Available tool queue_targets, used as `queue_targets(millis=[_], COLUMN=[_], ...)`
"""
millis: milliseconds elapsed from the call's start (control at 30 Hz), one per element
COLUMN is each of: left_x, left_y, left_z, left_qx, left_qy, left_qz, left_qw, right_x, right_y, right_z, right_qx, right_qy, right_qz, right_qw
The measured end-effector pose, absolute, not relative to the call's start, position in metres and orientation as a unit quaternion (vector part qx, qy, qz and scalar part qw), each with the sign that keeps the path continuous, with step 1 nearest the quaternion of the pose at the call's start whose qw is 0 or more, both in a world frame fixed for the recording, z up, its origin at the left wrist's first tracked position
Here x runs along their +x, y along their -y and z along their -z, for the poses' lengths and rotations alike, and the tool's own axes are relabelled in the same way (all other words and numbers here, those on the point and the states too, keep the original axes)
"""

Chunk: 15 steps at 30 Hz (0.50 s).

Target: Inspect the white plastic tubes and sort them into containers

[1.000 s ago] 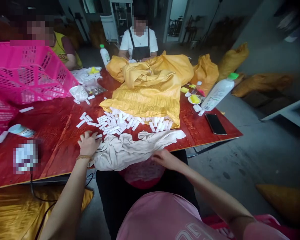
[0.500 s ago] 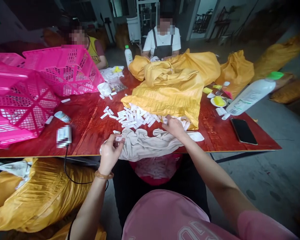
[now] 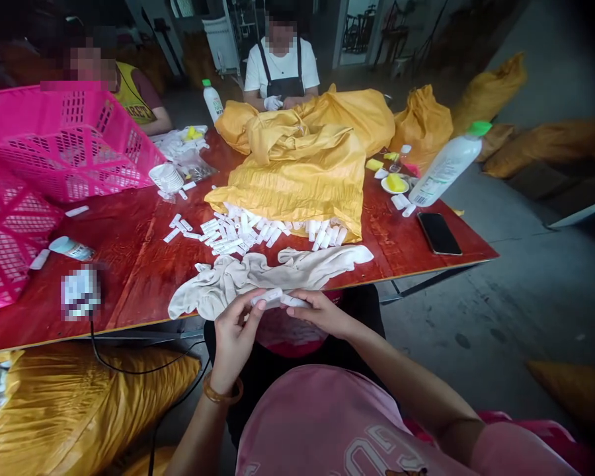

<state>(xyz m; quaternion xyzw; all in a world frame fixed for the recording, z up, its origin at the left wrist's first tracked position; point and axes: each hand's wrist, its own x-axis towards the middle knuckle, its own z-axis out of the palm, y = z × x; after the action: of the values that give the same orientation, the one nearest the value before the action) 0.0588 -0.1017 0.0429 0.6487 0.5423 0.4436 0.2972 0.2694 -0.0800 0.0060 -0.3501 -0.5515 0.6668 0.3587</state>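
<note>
My left hand (image 3: 238, 330) is closed on a small white piece (image 3: 268, 299) in front of the table edge. Beside it, my right hand (image 3: 322, 313) pinches another white piece (image 3: 293, 301), and the two pieces meet or nearly meet end to end. A crumpled grey-white cloth (image 3: 248, 276) lies along the near edge of the red table (image 3: 143, 264), just beyond the hands. Farther in, many small white pieces (image 3: 231, 231) spill from the mouth of a yellow sack (image 3: 297, 185). Below the hands, a pink container between the legs is partly hidden.
Pink baskets (image 3: 79, 132) stand at the left, near a small tub (image 3: 72, 248) and a cabled device. At right are a large white bottle (image 3: 446, 168) and a black phone (image 3: 439, 233). Two people sit across the table; yellow sacks (image 3: 104, 403) lie below left.
My right hand has left the sack's mouth and come back beside my left hand, holding a white piece. My left hand has moved off the cloth towards my body. The view has shifted right.
</note>
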Motion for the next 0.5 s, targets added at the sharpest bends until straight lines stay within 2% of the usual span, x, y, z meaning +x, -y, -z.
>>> queue_targets(millis=[67,133,233,300,400,500], left_x=[0.058,0.057,0.06,0.063,0.064,0.058], left_y=[0.107,0.11,0.112,0.111,0.108,0.102], left_z=[-0.046,-0.048,-0.045,-0.039,-0.032,-0.03], left_qx=[0.693,0.716,0.694,0.655,0.61,0.607], left_qy=[-0.516,-0.503,-0.52,-0.535,-0.544,-0.543], left_qz=[-0.426,-0.405,-0.374,-0.372,-0.39,-0.42], left_qw=[0.268,0.266,0.33,0.382,0.424,0.401], right_x=[0.269,0.269,0.264,0.259,0.256,0.258], right_y=[0.082,0.084,0.088,0.09,0.088,0.086], right_z=[-0.007,-0.008,-0.007,-0.007,-0.008,-0.011], right_qx=[-0.334,-0.34,-0.365,-0.371,-0.353,-0.314], right_qy=[0.581,0.643,0.74,0.76,0.74,0.675], right_qz=[-0.653,-0.583,-0.428,-0.385,-0.444,-0.589], right_qw=[0.354,0.362,0.369,0.371,0.361,0.314])
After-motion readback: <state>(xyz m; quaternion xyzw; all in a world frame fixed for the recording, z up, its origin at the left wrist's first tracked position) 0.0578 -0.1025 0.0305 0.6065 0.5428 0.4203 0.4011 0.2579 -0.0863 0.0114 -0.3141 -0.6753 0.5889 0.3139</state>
